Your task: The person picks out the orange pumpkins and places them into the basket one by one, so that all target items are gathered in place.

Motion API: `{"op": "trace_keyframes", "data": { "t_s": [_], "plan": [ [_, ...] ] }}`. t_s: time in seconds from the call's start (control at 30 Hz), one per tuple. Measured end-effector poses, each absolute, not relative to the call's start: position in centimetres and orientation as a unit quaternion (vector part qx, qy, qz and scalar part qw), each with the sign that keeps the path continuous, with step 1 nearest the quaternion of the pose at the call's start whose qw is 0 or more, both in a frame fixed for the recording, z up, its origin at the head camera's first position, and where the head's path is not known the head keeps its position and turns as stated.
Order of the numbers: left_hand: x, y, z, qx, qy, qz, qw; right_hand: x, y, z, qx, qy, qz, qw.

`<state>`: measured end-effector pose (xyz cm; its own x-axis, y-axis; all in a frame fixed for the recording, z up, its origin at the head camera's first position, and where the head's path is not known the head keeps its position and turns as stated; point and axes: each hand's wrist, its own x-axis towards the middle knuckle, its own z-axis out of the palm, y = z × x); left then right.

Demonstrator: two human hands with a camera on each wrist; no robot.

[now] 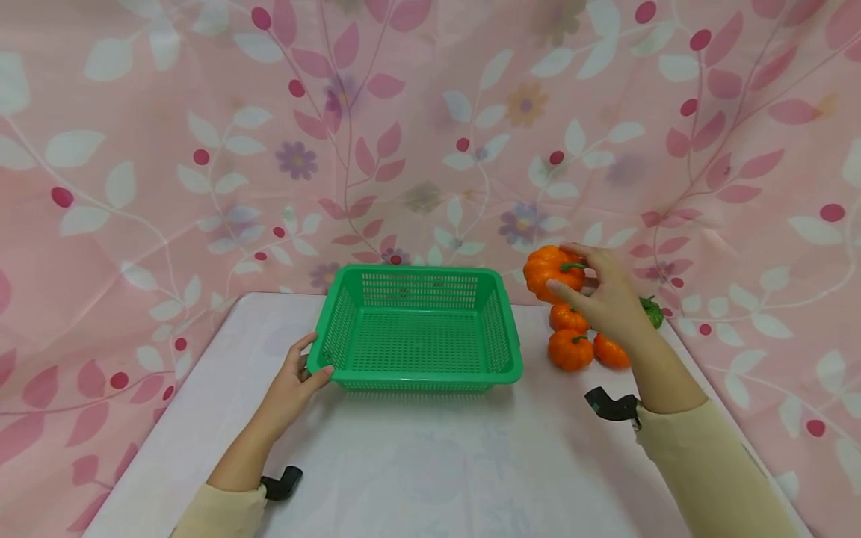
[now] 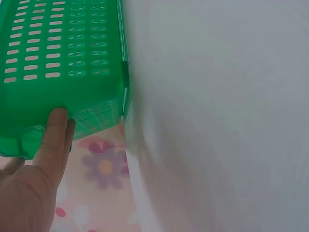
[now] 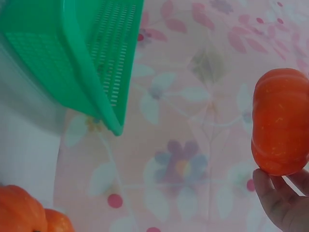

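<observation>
A green plastic basket (image 1: 425, 377) stands on the table, its inside bare. My left hand (image 1: 292, 388) grips its near left corner, thumb over the rim; in the left wrist view, fingers (image 2: 55, 133) lie along the outer wall. Raised to the right of the basket is an orange toy-like pumpkin (image 1: 546, 273) with a green stem, which my right hand (image 1: 608, 299) holds between thumb and fingers. The right wrist view shows this ribbed pumpkin (image 3: 281, 123) well apart from the basket, with fingertips at its lower end.
Below the raised pumpkin, a small orange pumpkin (image 1: 567, 319), a larger one (image 1: 570, 351) and an orange vegetable (image 1: 610, 353) sit together. A green bumpy vegetable (image 1: 651, 312) is partly hidden behind the right wrist. A pink floral curtain (image 1: 424, 149) backs the white table (image 1: 430, 463).
</observation>
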<state>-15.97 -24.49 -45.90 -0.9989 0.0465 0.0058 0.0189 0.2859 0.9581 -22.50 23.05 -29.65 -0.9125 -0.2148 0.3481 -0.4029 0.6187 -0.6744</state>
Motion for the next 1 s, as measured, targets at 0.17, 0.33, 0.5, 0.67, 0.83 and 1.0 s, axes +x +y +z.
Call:
{"op": "trace_keyframes", "data": {
  "t_s": [0.17, 0.33, 0.5, 0.67, 0.83, 1.0],
  "plan": [
    [-16.0, -24.4, -45.8, 0.019, 0.798, 0.602, 0.014, -22.8, 22.1, -29.4, 0.195, -0.887, 0.405, 0.11],
    [-15.9, -24.4, -45.9, 0.019, 0.796, 0.605, 0.014, -23.2, 20.8, -29.3, 0.224, -0.885, 0.394, 0.11],
    [-16.0, -24.5, -46.0, 0.017, 0.794, 0.607, 0.014, -23.6, 19.3, -29.3, 0.256, -0.873, 0.398, 0.114],
    [-16.0, -24.5, -46.0, 0.016, 0.794, 0.608, 0.012, -24.1, 17.7, -29.6, 0.279, -0.867, 0.397, 0.114],
    [-16.1, -24.5, -46.1, 0.014, 0.791, 0.611, 0.011, -24.6, 16.2, -30.2, 0.298, -0.864, 0.39, 0.111],
    [-16.1, -24.6, -46.3, 0.016, 0.786, 0.618, 0.012, -25.0, 14.8, -30.6, 0.304, -0.864, 0.39, 0.099]
  ]
}}
